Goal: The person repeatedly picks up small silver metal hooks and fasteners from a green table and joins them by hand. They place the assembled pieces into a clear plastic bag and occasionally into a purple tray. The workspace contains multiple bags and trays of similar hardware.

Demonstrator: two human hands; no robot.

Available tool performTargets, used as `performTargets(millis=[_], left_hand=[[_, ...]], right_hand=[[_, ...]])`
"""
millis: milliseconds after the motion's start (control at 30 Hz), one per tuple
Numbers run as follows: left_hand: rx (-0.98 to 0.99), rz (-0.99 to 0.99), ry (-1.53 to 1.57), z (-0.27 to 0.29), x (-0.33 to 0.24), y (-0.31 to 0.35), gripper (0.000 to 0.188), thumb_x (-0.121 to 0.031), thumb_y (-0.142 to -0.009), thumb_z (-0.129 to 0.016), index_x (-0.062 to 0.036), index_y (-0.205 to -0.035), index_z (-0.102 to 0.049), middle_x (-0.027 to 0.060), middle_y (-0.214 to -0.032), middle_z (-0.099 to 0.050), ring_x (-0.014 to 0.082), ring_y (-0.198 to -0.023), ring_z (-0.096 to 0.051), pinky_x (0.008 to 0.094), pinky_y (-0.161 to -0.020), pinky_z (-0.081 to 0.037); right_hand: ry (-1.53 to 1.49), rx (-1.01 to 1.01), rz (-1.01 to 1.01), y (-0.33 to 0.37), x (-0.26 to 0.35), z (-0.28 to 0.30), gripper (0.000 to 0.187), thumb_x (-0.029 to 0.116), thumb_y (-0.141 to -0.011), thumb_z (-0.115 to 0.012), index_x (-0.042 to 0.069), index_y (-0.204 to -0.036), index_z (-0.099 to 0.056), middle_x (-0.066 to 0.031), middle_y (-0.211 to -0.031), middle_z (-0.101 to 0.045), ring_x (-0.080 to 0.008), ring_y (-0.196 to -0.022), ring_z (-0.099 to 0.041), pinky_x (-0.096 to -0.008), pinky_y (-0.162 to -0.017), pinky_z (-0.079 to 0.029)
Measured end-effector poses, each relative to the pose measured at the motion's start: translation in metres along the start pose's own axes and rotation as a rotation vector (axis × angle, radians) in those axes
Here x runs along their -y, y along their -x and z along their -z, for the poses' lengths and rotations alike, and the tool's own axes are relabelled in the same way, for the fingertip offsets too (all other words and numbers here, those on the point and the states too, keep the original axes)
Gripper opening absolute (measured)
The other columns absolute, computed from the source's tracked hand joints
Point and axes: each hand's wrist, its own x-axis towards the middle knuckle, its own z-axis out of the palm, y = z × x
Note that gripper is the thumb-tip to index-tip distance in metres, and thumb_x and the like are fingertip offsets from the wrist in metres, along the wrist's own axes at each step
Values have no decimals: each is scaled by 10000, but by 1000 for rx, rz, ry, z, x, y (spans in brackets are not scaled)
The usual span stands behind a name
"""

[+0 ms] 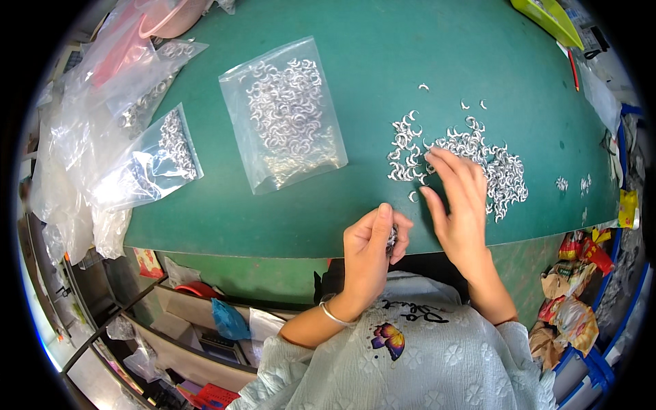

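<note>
Silver crescents [506,179] on green table [383,48], left hand [369,244] clasping several, right hand [463,208] at others, grip loose

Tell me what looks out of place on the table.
A few crescent pieces lie beyond the pile, and two small clusters sit to its right; they look stray, being separate from it.

We see small silver crescent-shaped pieces [507,179] heaped loosely right of the frame's centre, a few lying apart above, more bunched in our left hand [367,251].
</note>
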Motion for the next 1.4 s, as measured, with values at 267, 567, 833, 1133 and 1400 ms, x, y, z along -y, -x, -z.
performTargets(millis=[267, 567, 833, 1133, 1400], left_hand=[[-57, -32, -47, -1, -5, -1, 225, -142, -937, -429, 26, -1029, -548, 25, -711, -473, 65, -569, -407, 172, -432, -291], [10, 44, 46, 0, -8, 0, 225, -143, -940, -431, 32, -988, -563, -7, -648, -427, 40, -499, -342, 178, -412, -245], [14, 47, -33, 0, -9, 2, 262, -204, -942, -434, 27, -922, -554, -4, -640, -422, 50, -498, -331, 181, -433, -253], [15, 27, 7, 4, -10, 3, 236, -149, -938, -442, 43, -972, -575, -11, -633, -428, 39, -498, -328, 181, -426, -253], [22, 41, -34, 5, -10, 4, 209, -134, -928, -453, 35, -1001, -552, -6, -630, -417, 45, -503, -327, 184, -431, -258]], right_hand=[[-19, 133, 170, 11, -5, -3, 268, 73, -681, -669, 25, -938, -612, -72, -1072, -571, -277, -1076, -493, -415, -868, -339], [-159, -28, 53, -13, -12, 2, 281, 127, -688, -689, 18, -929, -595, -106, -1065, -575, -305, -997, -512, -401, -860, -375], [-143, 138, 249, -25, -7, -14, 229, -13, -672, -602, -12, -901, -605, -108, -991, -571, -291, -981, -520, -375, -821, -412], [-307, -35, 11, -3, -18, 10, 139, -53, -677, -652, -15, -804, -613, -104, -768, -603, -244, -742, -552, -318, -669, -450], [-250, -64, -80, -4, -13, 19, 156, -62, -683, -639, 12, -819, -621, -86, -784, -609, -203, -735, -548, -278, -677, -421]])
